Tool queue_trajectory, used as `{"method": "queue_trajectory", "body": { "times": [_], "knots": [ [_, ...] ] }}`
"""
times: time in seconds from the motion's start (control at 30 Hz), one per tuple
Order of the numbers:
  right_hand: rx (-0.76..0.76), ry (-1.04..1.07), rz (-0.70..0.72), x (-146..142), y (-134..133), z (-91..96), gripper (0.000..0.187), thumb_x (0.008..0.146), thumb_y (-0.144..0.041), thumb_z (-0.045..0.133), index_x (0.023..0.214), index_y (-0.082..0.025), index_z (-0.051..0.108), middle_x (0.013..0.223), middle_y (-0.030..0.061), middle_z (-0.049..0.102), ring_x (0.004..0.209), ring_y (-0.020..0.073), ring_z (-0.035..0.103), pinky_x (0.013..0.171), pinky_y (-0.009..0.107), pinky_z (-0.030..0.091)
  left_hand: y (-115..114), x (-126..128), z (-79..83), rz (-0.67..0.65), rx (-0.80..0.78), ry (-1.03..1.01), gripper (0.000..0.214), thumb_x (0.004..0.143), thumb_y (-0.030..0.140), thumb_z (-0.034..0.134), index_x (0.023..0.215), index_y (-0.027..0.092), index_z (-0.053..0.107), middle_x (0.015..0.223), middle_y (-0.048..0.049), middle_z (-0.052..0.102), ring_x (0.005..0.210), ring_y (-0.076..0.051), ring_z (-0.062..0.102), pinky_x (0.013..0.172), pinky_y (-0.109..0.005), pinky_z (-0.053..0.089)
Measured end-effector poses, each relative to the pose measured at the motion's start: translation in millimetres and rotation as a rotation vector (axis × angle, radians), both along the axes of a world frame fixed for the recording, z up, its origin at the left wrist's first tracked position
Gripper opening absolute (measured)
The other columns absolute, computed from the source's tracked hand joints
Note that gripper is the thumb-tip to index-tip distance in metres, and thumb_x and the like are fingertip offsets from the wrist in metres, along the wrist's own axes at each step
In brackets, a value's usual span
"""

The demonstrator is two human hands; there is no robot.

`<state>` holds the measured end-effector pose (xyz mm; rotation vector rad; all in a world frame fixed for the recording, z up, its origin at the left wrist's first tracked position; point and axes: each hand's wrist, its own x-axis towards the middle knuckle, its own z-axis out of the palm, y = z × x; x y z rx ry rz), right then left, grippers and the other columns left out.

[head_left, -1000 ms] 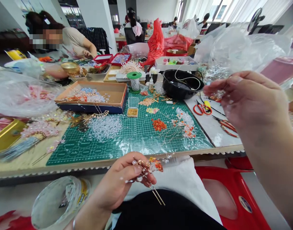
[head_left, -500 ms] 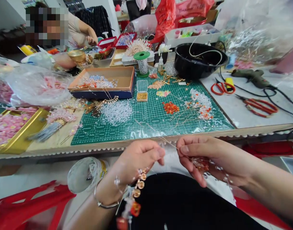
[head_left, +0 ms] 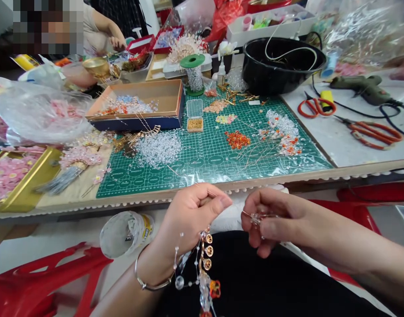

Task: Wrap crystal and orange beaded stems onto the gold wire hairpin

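My left hand is closed, thumb against curled fingers, with a thin wire across the fingertips. From beneath it hangs a beaded ornament with round gold settings, clear crystals and an orange flower-shaped bead. A fine strand with clear beads loops beside the wrist. To the right, my right hand pinches a small clear bead cluster with thin wire between thumb and fingers. A gap separates the two hands, both over my lap in front of the table edge.
A green cutting mat bears clear beads, orange beads and wired bead sprigs. Scissors, pliers and a glue gun lie right. A bucket stands below. Another person's hand shows behind.
My right hand has turned, and clear beads now show at its fingertips instead of the orange ones in its palm. The ornament under my left hand hangs straighter and further right.
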<state>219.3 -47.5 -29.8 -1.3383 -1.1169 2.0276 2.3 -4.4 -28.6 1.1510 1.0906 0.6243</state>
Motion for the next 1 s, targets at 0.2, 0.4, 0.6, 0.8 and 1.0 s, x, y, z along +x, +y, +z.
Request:
{"method": "queue_trajectory", "body": {
  "times": [0.2, 0.4, 0.6, 0.8, 1.0],
  "knots": [
    [0.125, -0.184, -0.117, 0, -6, -2.9, 0.037, 0.089, -0.058, 0.069, 0.096, -0.023, 0.063, 0.068, 0.0014, 0.066, 0.063, 0.0178, 0.066, 0.063, 0.031, 0.056, 3, -7, -3.2, -0.085, 0.035, -0.057, 0.028, 0.087, 0.047, 0.075, 0.092, 0.019, 0.073, 0.050, 0.0077, 0.044, 0.045, -0.008, 0.037, 0.044, -0.022, 0.028],
    [0.404, -0.362, -0.154, -8, -2, 3.9, 0.036, 0.092, -0.062, 0.063, 0.094, -0.026, 0.064, 0.069, 0.0036, 0.069, 0.064, 0.0178, 0.066, 0.057, 0.026, 0.057, 6, -11, -9.0, -0.104, 0.015, -0.086, 0.028, 0.088, 0.045, 0.074, 0.101, 0.019, 0.073, 0.049, 0.0094, 0.038, 0.042, -0.008, 0.035, 0.043, -0.023, 0.027],
    [0.453, -0.404, -0.185, -9, 0, 3.7, 0.037, 0.089, -0.062, 0.064, 0.088, -0.026, 0.066, 0.067, 0.0043, 0.069, 0.061, 0.0187, 0.067, 0.052, 0.026, 0.057, 5, -11, -9.2, -0.025, 0.058, -0.128, 0.026, 0.087, 0.045, 0.077, 0.096, 0.020, 0.072, 0.049, 0.0091, 0.042, 0.043, -0.007, 0.037, 0.044, -0.023, 0.030],
    [0.414, -0.376, -0.165, -8, 1, 4.2, 0.038, 0.088, -0.063, 0.067, 0.087, -0.025, 0.066, 0.066, 0.0039, 0.067, 0.060, 0.0187, 0.065, 0.054, 0.027, 0.056, 4, -10, -7.5, 0.011, 0.110, -0.084, 0.025, 0.090, 0.044, 0.073, 0.094, 0.020, 0.075, 0.052, 0.0063, 0.047, 0.047, -0.009, 0.040, 0.043, -0.023, 0.031],
    [0.433, -0.370, -0.194, -5, -3, 0.3, 0.037, 0.090, -0.063, 0.063, 0.088, -0.026, 0.067, 0.069, 0.0034, 0.068, 0.061, 0.0182, 0.067, 0.054, 0.026, 0.057, 3, -8, -8.5, 0.036, 0.128, -0.028, 0.026, 0.089, 0.046, 0.073, 0.090, 0.021, 0.076, 0.054, 0.0040, 0.053, 0.046, -0.009, 0.044, 0.043, -0.024, 0.033]
  ]
}}
